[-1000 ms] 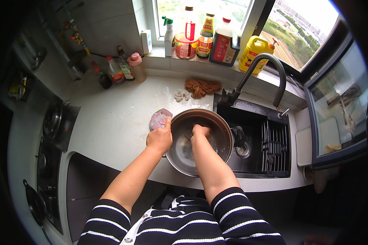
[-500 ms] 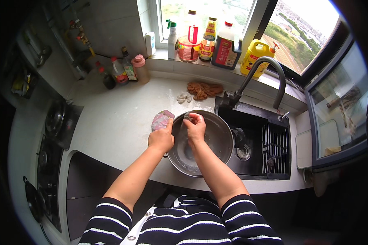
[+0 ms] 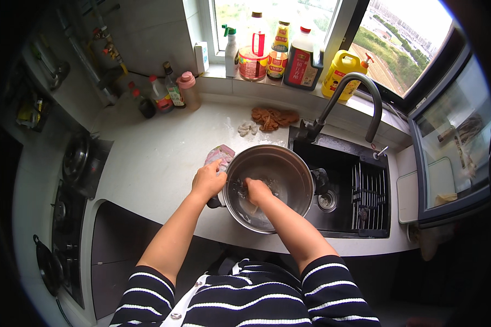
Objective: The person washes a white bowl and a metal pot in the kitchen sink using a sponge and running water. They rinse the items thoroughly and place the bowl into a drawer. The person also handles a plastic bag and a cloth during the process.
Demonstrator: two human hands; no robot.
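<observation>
Left fingers (image 3: 217, 165) by pot (image 3: 295, 175), right fingers (image 3: 247, 183) inside it, clamped or not unclear, red-labelled jug (image 3: 300, 62) on windowsill (image 3: 217, 72)

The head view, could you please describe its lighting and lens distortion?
Head view: daylight washes out the window; same view, the cabinet below the counter sinks into shadow, and the pot shows a dull sheen inside; the head view's fisheye lens bows the counter's front edge and leaves black corners.
</observation>
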